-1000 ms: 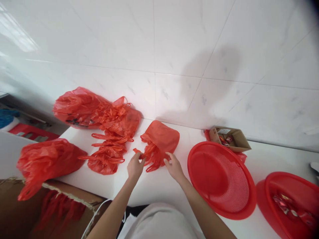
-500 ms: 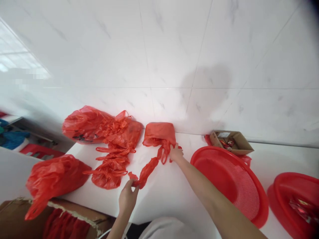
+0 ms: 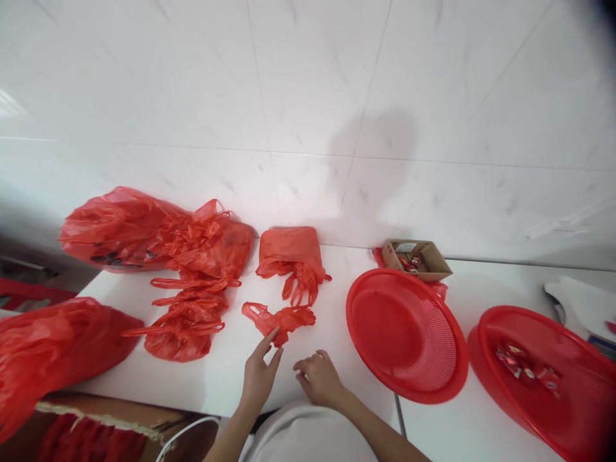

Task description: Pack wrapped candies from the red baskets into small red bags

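Observation:
A crumpled red plastic bag lies on the white table in front of me. My left hand is at its near edge, thumb and forefinger apart, with the fingertips at the plastic. Just right of it, my right hand hovers over the table near the front edge, fingers loosely curled and apart, holding nothing. Behind the loose bag sits a folded stack of red bags, its handles hanging toward me. On the left, a row of tied red bags runs back toward the wall.
Large filled red bags stand at the back left, another at the near left above a cardboard box. To the right are a red mesh basket, a small cardboard box and a red basin holding wrapped packets.
My left hand has let the loose bag down onto the table. My right hand has come back from the bag stack toward me. The view has shifted to the right.

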The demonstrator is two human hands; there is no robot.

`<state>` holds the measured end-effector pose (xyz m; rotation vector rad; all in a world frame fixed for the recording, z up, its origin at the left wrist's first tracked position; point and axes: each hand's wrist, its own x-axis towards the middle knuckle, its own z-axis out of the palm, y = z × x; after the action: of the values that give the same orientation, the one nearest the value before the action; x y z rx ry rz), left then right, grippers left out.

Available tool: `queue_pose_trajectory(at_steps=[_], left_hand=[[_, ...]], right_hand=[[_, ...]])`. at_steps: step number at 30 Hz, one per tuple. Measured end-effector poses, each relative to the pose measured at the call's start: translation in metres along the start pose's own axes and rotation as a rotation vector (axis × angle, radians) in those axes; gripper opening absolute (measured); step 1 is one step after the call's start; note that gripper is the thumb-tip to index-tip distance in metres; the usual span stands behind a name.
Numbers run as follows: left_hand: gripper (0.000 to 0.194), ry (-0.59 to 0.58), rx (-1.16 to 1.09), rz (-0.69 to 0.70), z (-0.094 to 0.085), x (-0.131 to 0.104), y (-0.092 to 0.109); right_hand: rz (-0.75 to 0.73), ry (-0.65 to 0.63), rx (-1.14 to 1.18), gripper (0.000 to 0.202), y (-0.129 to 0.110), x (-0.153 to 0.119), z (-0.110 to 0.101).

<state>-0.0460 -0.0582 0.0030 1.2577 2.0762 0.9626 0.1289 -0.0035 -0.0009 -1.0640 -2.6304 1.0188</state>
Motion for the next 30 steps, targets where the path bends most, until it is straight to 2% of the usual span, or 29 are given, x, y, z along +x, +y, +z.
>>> queue_pose_trajectory(at_steps=[1,4,6,7,9,11,12,13,16,19,21,24,27,29,30], left_hand=[[0.040,0.006,-0.032,0.014,0.001,0.000,0.003],[0.032,0.012,-0.106,0.116,0.003,-0.005,0.014],[0.027,0.008,-0.148,0.157,0.002,-0.009,0.022],[0.026,0.007,-0.171,0.168,0.002,-0.011,0.025],[0.024,0.013,-0.209,0.179,-0.002,-0.012,0.028],[0.024,0.042,-0.220,0.172,-0.007,-0.010,0.025],[0.024,0.072,-0.213,0.165,-0.011,-0.008,0.021],[0.024,0.112,-0.197,0.156,-0.014,-0.005,0.016],[0.023,0.204,-0.130,0.135,-0.020,0.003,-0.001],[0.021,0.195,-0.088,0.107,-0.016,0.009,-0.010],[0.016,0.226,-0.091,0.047,-0.012,0.011,-0.007],[0.010,0.343,-0.132,0.002,-0.011,0.011,0.013],[0.043,0.372,-0.077,0.107,-0.016,0.011,0.039],[0.065,0.301,0.014,0.106,-0.017,0.012,0.049],[0.071,0.223,0.052,0.057,-0.016,0.012,0.049]], right_hand=[[0.007,0.075,0.044,0.022,-0.001,-0.003,-0.003],[-0.014,0.418,0.161,0.025,-0.007,0.001,-0.025],[-0.019,0.536,0.217,0.037,-0.010,0.011,-0.040],[-0.002,0.523,0.249,0.044,-0.011,0.015,-0.045],[0.063,0.378,0.329,0.043,-0.009,0.020,-0.048],[0.124,0.228,0.420,0.020,-0.006,0.019,-0.045],[0.144,0.200,0.461,0.010,-0.004,0.017,-0.042],[0.159,0.210,0.493,0.005,-0.002,0.013,-0.039],[0.195,0.319,0.526,0.012,0.003,0.000,-0.034],[0.137,0.423,0.414,0.021,0.005,-0.011,-0.035],[0.025,0.523,0.272,0.023,0.005,-0.015,-0.036],[-0.128,0.621,0.078,0.023,0.004,-0.018,-0.036],[-0.236,0.626,-0.044,0.021,0.001,-0.019,-0.030],[-0.305,0.620,-0.088,0.022,0.000,-0.018,-0.025],[-0.332,0.618,-0.098,0.023,-0.001,-0.018,-0.022]])
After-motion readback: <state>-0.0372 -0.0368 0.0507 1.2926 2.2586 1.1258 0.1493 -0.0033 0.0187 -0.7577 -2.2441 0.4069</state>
